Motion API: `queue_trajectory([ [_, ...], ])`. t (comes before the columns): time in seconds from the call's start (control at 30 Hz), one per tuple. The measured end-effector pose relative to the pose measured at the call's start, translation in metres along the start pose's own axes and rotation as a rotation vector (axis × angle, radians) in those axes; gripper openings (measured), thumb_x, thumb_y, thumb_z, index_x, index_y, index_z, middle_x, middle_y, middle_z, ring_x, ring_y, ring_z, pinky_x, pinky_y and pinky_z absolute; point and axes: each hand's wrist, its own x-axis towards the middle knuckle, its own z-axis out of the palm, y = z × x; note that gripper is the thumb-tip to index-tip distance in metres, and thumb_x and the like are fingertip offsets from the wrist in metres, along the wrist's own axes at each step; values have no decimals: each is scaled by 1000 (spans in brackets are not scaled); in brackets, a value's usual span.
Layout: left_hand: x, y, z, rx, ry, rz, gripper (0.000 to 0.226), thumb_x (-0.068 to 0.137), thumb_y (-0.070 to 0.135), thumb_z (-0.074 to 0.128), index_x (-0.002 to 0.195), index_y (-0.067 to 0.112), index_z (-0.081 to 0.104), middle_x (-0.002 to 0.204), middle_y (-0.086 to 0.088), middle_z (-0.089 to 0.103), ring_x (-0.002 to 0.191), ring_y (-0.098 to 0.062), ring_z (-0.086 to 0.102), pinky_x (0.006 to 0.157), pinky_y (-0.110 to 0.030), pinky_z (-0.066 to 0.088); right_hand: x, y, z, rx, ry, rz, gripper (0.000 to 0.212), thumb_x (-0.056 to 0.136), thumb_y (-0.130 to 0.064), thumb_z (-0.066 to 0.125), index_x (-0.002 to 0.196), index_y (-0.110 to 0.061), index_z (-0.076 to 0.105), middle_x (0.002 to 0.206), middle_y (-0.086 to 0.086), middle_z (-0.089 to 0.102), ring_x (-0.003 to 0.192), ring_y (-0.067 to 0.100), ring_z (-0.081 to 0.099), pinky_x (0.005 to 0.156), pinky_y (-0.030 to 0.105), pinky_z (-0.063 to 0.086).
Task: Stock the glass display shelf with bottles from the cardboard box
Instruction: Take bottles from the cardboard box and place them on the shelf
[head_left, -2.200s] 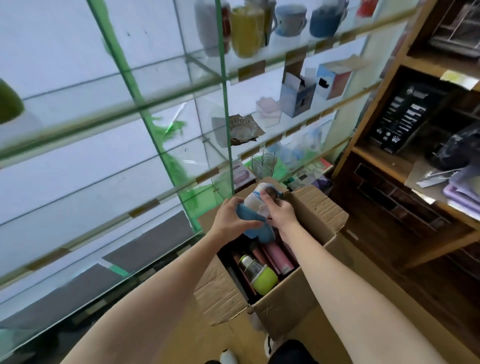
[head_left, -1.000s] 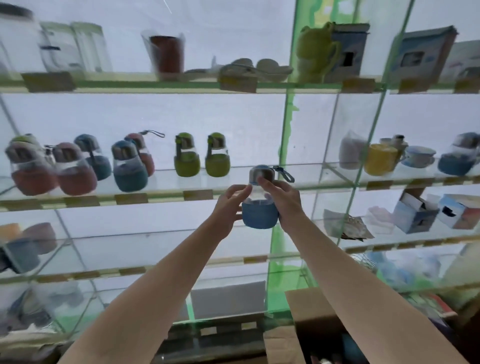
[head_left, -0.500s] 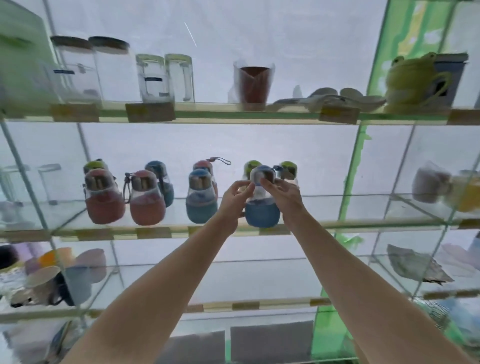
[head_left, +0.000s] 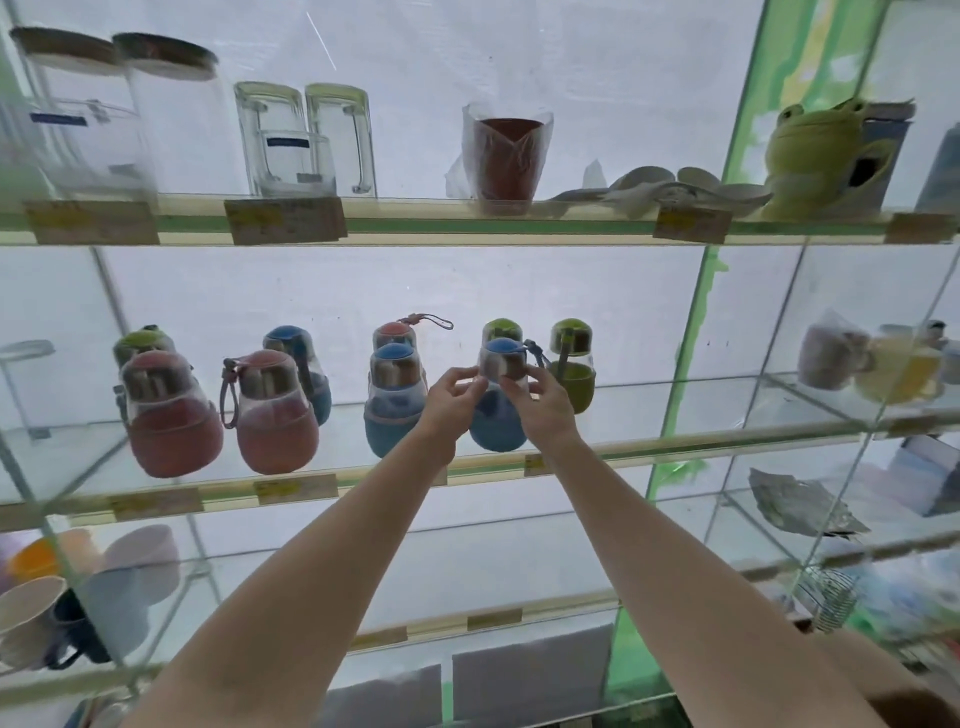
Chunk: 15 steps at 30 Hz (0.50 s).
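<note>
Two hands on one bottle: your left hand (head_left: 451, 391) and right hand (head_left: 540, 402) pinch the blue bottle (head_left: 496, 415) at its neck from either side, fingers curled, likely so its round base settles level. It sits at the front of the glass display shelf (head_left: 675, 447), right of another blue bottle (head_left: 394, 402), extending that front row with the two pink bottles (head_left: 223, 410). Base appears down on the glass, though your wrists hide the contact. Green bottles (head_left: 571, 364) stand behind.
</note>
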Motion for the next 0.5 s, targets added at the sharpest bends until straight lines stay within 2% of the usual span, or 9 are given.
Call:
queue_trajectory([
  [0.1,-1,1,2,46,7,2,35,95,22,66,128,18,55,121,-5,66,106,-18,63,77,-28,54,-1,3,1,35,17,55,48,93,-42,67,129,-13,57,122,4,65,112,23,62,98,40,53],
  [0.2,-9,-1,10,118,84,24,45,90,16,69,132,16,53,121,-5,62,109,-23,62,85,-33,56,-7,7,2,79,71,95,45,93,-38,69,128,-14,56,125,3,61,113,21,59,95,34,51],
  [0.27,-19,-4,15,204,190,71,38,88,16,69,124,12,57,114,-7,64,103,-23,63,89,-37,56,-14,11,-3,98,89,115,46,93,-40,68,130,-15,54,127,3,59,113,20,57,94,32,51],
  [0.37,-36,-4,22,318,343,124,17,89,16,69,103,10,61,94,-7,68,90,-23,66,83,-35,58,-24,14,-21,147,50,135,53,93,-48,65,133,-16,52,123,1,59,112,19,57,86,28,50],
  [0.43,-47,-3,29,305,367,113,12,90,16,67,99,10,61,89,-9,68,87,-25,68,81,-36,59,-29,16,-36,177,15,139,48,95,-47,63,129,-15,56,118,1,63,109,18,59,81,25,47],
  [0.5,-58,-1,40,229,328,73,11,94,17,65,100,9,61,92,-14,70,85,-28,69,80,-37,60,-35,19,-53,193,2,134,39,97,-43,62,122,-13,62,112,1,67,106,19,62,82,27,48],
])
